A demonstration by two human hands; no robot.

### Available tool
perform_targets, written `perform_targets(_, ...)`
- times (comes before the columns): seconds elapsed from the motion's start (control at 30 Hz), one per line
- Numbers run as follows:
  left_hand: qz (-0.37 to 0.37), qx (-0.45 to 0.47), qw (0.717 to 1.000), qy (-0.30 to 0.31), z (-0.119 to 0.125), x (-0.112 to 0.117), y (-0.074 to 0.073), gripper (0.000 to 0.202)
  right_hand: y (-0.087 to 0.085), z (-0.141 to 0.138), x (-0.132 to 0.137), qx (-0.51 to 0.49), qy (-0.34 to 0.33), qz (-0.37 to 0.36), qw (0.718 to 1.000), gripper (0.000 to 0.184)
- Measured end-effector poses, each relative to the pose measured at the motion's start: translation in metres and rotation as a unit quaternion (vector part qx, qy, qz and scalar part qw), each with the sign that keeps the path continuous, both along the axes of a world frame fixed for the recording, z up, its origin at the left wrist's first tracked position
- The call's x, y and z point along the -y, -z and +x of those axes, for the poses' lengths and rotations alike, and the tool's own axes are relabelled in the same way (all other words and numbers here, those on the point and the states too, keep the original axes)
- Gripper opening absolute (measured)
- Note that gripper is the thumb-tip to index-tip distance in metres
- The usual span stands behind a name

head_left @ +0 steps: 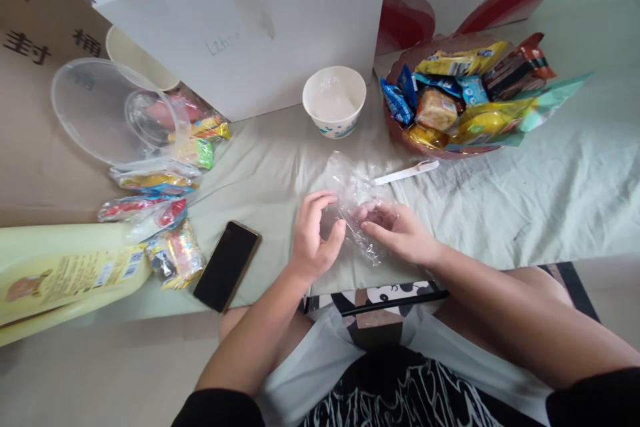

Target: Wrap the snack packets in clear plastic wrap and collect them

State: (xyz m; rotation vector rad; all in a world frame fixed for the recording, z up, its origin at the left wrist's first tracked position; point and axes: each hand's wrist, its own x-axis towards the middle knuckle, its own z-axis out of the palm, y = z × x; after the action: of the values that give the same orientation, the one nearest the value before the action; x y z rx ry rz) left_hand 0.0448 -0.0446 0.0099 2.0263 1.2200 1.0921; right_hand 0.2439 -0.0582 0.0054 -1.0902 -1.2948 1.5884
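Crumpled thin clear plastic, like a bag or a disposable glove, lies on the cloth between my hands. My left hand is at its left edge, fingers curved and thumb apart, with nothing visible in its grasp. My right hand has its fingertips in the film on the right side, thumb close to the fingers; the film partly covers them. Just beyond the right hand lies a white-handled toothbrush-like stick. Farther back stands a white paper bowl with a blue-green print near its base.
A pinkish bowl of packaged snacks stands at the back right. A phone lies left of my hands. Snack packets, a clear plastic tub and a yellow bag are at the left. White boxes line the back.
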Motion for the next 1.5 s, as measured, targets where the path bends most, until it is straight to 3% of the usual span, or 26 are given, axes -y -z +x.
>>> perform_targets(0.13,-0.139,0.083,0.985,0.059,0.003,0.004,0.007,0.05,-0.003,0.002,0.002,-0.038,-0.045,0.038,0.998,0.015)
perform_targets(0.23,-0.223,0.134,0.963,0.067,0.004,0.005,0.009,0.048,-0.005,0.004,0.002,-0.056,-0.07,0.047,0.995,0.019)
perform_targets(0.3,-0.258,0.156,0.953,0.04,0.005,0.005,0.009,0.043,-0.005,0.004,0.0,-0.05,-0.066,0.034,0.996,0.02)
perform_targets(0.37,-0.28,0.175,0.944,-0.002,0.005,0.002,0.01,0.039,-0.002,0.003,-0.003,-0.027,-0.021,0.016,0.999,0.018)
perform_targets(0.53,-0.312,0.212,0.921,-0.097,0.004,-0.007,0.011,0.035,0.005,0.008,-0.01,0.001,0.194,-0.022,0.981,0.019)
perform_targets(0.63,-0.339,0.22,0.909,-0.101,0.003,-0.01,0.007,0.034,0.003,0.013,-0.008,0.031,0.221,0.042,0.974,0.018)
perform_targets(0.77,-0.387,0.202,0.899,-0.041,0.001,-0.01,-0.002,0.032,0.001,0.015,-0.004,0.048,0.161,0.11,0.98,0.021)
perform_targets(0.9,-0.486,0.21,0.846,0.065,-0.001,-0.01,-0.008,0.032,0.002,0.017,-0.006,0.037,0.11,0.079,0.99,0.034)
perform_targets(1.0,-0.52,0.225,0.819,0.089,-0.002,-0.011,-0.01,0.03,-0.002,0.02,-0.008,-0.009,0.044,0.036,0.998,0.04)
perform_targets(1.17,-0.519,0.235,0.819,0.07,-0.003,-0.013,-0.012,0.026,-0.015,0.027,-0.01,-0.065,-0.161,-0.001,0.985,0.043)
perform_targets(1.33,-0.508,0.196,0.835,0.08,-0.008,-0.012,-0.011,0.027,-0.018,0.032,-0.013,-0.003,-0.218,0.023,0.976,0.039)
perform_targets(1.5,-0.49,0.176,0.849,0.088,-0.008,-0.013,-0.011,0.024,-0.016,0.03,-0.012,-0.023,-0.26,0.046,0.964,0.036)
